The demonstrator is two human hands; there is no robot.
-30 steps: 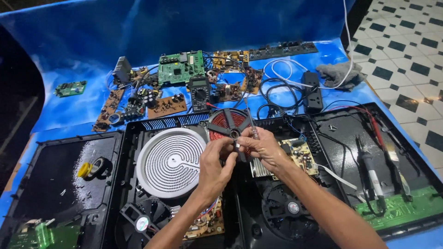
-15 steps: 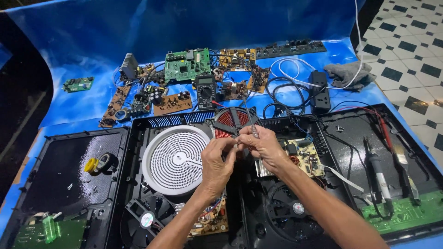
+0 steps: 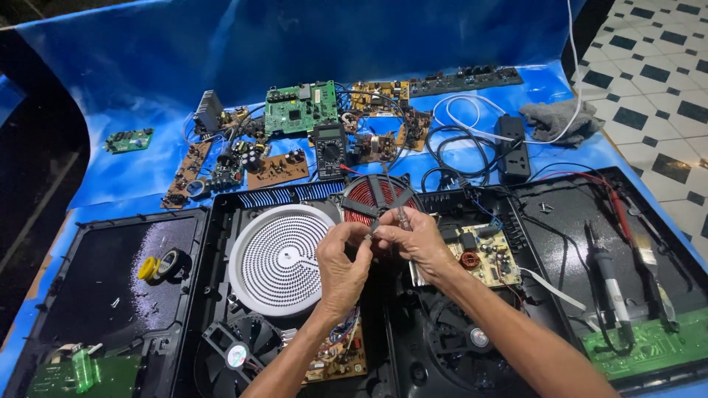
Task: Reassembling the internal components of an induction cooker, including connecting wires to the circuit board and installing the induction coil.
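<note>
My left hand (image 3: 343, 265) and my right hand (image 3: 414, 242) meet over the middle of an opened black cooker housing (image 3: 221, 210). Both pinch a small pale tube-like part on thin leads (image 3: 402, 219), fingertips close together. My right thumb and forefinger hold its upper end, and my left fingers grip the lower lead. Just behind the hands lies a red wound coil (image 3: 376, 195). A white round heating plate (image 3: 276, 258) sits to the left. A beige circuit board (image 3: 488, 254) lies right of my right hand.
Several loose circuit boards, a green board (image 3: 301, 109) and a multimeter (image 3: 330, 147) lie on the blue sheet behind. A power strip (image 3: 510, 140) and grey cloth (image 3: 557, 118) sit back right. A soldering iron (image 3: 608, 280) lies right, tape rolls (image 3: 158, 265) left, a fan (image 3: 237, 354) near.
Both hands stay together on the small part, shifting only slightly over the coil. The view has moved a little; nothing else has changed place.
</note>
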